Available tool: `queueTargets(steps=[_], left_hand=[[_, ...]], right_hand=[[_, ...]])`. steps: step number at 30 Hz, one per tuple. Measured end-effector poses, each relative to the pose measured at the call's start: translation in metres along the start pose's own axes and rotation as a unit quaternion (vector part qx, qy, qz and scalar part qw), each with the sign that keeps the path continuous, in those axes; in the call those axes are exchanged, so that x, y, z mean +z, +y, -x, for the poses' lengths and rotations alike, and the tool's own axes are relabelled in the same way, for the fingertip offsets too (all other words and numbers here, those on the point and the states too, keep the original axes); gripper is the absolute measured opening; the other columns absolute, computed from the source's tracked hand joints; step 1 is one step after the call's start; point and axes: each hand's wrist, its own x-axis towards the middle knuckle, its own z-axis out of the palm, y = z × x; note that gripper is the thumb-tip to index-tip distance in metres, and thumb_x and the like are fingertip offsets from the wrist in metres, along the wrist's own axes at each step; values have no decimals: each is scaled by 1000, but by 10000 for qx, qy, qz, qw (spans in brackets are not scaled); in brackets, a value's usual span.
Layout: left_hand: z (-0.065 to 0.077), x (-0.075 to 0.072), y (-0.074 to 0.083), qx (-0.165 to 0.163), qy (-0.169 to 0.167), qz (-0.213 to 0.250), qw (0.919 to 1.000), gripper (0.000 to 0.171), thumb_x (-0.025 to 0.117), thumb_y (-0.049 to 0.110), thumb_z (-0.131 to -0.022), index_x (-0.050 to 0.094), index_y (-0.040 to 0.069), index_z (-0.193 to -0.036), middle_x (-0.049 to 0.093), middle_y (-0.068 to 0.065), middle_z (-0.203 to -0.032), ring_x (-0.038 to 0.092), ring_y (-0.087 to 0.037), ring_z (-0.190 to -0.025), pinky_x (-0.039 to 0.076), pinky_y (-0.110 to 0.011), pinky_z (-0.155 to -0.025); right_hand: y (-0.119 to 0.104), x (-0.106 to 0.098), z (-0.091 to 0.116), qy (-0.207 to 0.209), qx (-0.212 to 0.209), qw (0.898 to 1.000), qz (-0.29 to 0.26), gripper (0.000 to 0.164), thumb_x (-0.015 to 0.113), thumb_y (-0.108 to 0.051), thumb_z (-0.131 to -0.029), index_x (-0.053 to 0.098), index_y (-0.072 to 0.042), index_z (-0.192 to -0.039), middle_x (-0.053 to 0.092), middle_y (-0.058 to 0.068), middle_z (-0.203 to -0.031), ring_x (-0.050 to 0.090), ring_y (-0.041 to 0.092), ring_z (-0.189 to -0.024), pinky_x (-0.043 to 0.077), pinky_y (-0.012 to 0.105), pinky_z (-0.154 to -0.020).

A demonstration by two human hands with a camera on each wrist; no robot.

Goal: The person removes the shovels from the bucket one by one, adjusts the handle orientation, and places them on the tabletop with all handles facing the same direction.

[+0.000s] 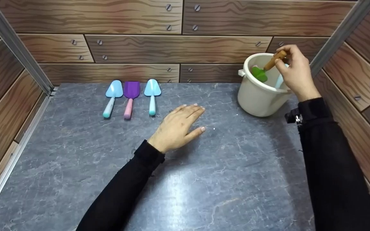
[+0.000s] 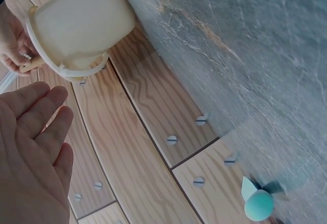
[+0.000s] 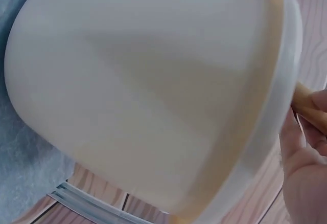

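I see the right hand (image 1: 295, 72) at two o'clock on the table (image 1: 185, 166), its fingers pinched on the brown handle of a green trowel (image 1: 263, 69) whose blade sits inside the rim of the white bucket (image 1: 257, 94). I judge the trowel a light, stiff toy: smooth blade, thicker handle, best taken mid-handle as it is now. The bucket looks like thin plastic and apt to tip if the blade catches its wall. A pale blue piece also stands in the bucket beside the hand; I cannot tell what it is.

The left hand (image 1: 178, 126) lies flat at centre, fingers straight, holding nothing, well apart from the trowel. At eleven o'clock three trowels lie side by side: a blue trowel (image 1: 112, 96), a purple trowel (image 1: 130, 98) and a light blue trowel (image 1: 152, 94).
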Motion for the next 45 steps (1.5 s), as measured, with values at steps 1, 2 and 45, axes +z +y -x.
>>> queueTargets(steps=[1, 2, 45], left_hand=[[0, 0, 0, 10, 11, -9, 10000, 73, 51, 58, -123, 48, 10, -179, 56, -9, -183, 48, -30, -175, 31, -52, -151], [0, 0, 0, 21, 23, -14, 10000, 74, 51, 58, -123, 48, 10, -180, 55, -9, -183, 47, -30, -176, 30, -52, -151], [-2, 0, -1, 32, 345, -397, 9986, 73, 53, 57, -122, 47, 14, -181, 49, -5, -188, 45, -27, -177, 32, -52, -151]], right_hand=[[-2, 0, 1, 67, -44, 10000, -36, 35, 63, -15, -119, 65, -7, -153, 73, 6, -145, 73, 11, -133, 53, 19, -106], [-4, 1, 2, 125, -86, 9999, -74, 35, 63, -14, -118, 65, -8, -152, 73, 4, -142, 73, 6, -130, 54, 19, -106], [-24, 22, 55, 942, -1926, 9768, 21, 25, 70, 16, -106, 83, 6, -125, 88, 16, -130, 69, -19, -114, 59, 8, -114]])
